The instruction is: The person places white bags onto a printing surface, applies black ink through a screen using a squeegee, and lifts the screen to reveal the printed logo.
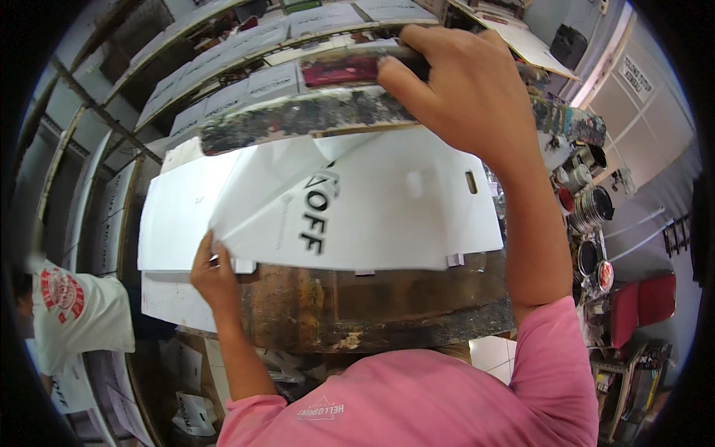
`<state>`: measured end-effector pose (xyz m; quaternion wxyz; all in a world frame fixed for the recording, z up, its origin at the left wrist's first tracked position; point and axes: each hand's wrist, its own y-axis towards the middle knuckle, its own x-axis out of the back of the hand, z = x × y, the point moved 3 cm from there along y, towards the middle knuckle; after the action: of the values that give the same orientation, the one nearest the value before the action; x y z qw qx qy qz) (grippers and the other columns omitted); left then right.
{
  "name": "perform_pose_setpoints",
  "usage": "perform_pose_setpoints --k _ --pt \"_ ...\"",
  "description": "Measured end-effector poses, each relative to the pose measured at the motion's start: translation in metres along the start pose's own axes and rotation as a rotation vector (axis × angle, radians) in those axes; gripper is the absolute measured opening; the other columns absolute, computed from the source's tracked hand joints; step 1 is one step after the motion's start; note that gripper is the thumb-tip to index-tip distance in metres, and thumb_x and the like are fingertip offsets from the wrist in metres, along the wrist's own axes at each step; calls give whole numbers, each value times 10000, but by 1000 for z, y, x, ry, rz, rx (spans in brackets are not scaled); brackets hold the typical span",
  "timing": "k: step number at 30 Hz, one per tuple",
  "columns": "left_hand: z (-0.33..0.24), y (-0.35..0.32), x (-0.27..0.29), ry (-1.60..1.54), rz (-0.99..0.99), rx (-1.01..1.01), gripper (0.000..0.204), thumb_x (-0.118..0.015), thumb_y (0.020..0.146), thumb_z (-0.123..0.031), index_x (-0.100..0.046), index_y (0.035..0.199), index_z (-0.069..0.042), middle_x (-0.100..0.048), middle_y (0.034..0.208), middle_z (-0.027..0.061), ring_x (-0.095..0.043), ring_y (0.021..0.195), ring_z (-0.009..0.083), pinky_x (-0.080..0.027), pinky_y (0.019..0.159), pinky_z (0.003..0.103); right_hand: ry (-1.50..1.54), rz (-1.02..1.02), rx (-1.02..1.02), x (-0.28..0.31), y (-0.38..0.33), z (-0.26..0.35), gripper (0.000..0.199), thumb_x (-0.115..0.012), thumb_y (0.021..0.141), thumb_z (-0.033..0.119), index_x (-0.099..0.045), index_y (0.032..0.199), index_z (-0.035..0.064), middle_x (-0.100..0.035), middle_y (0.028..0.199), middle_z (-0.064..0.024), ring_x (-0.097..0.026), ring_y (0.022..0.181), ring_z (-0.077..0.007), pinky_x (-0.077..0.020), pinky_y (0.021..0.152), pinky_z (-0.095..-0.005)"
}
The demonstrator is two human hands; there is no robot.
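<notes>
A white plastic bag (380,216) with black lettering and a die-cut handle slot lies across the work table, its left part lifted and creased. My left hand (214,277) pinches the bag's near left edge. Beyond the bag, a paint-stained screen-printing frame (298,119) is tilted up, its long near bar caked with black and grey ink. My right hand (473,86) is closed over the top of the frame, thumb on the near side; the fingertips are partly hidden. White sheets (175,216) lie under the bag on the left.
The stained brown table edge (380,305) is in front of me. Racks (223,56) with white printed bags stand behind and left. Ink cans (593,206) crowd the right side, near a red chair (644,305). Another person's white shirt (82,313) shows at far left.
</notes>
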<state>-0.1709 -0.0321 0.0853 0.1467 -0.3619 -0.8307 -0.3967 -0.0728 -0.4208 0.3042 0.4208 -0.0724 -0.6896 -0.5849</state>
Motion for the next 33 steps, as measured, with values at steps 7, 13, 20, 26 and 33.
perform_pose_setpoints --k 7,13,20,26,33 --pt "176 43 118 387 -165 -132 391 -677 952 -165 -709 1303 5 -769 1052 202 -636 743 191 -508 706 328 13 -27 8 -2 -16 14 439 -571 905 410 -688 851 -10 -682 806 -175 -655 844 -348 -419 863 -466" --pt "310 56 177 463 -69 101 467 -703 904 -168 -684 1338 2 -695 809 185 -491 595 251 -457 639 390 27 -39 21 -1 -26 21 404 -590 909 386 -685 892 -6 -686 848 -171 -650 877 -349 -420 893 -467" --pt "219 48 97 735 -65 65 747 -757 929 -385 -465 1574 -147 -366 1601 320 -336 1494 458 -327 1197 554 5 74 -56 0 -32 28 402 -628 890 369 -685 1041 1 -680 889 -193 -643 908 -373 -423 915 -465" --pt "-98 -97 -49 -1518 769 275 692 -685 1009 -410 -394 1509 -31 -520 1521 148 -480 1425 292 -429 1175 469 -36 196 -15 -17 -105 48 681 -669 891 356 -513 1463 23 -639 1006 -183 -594 969 -366 -420 918 -488" --pt "-44 -181 -71 -1675 802 863 742 -342 1087 -607 -412 1482 17 -558 1444 211 -511 1394 344 -406 1200 526 126 650 20 -55 -210 51 409 -770 869 320 -709 1194 79 -667 1061 -128 -615 1001 -345 -445 892 -471"
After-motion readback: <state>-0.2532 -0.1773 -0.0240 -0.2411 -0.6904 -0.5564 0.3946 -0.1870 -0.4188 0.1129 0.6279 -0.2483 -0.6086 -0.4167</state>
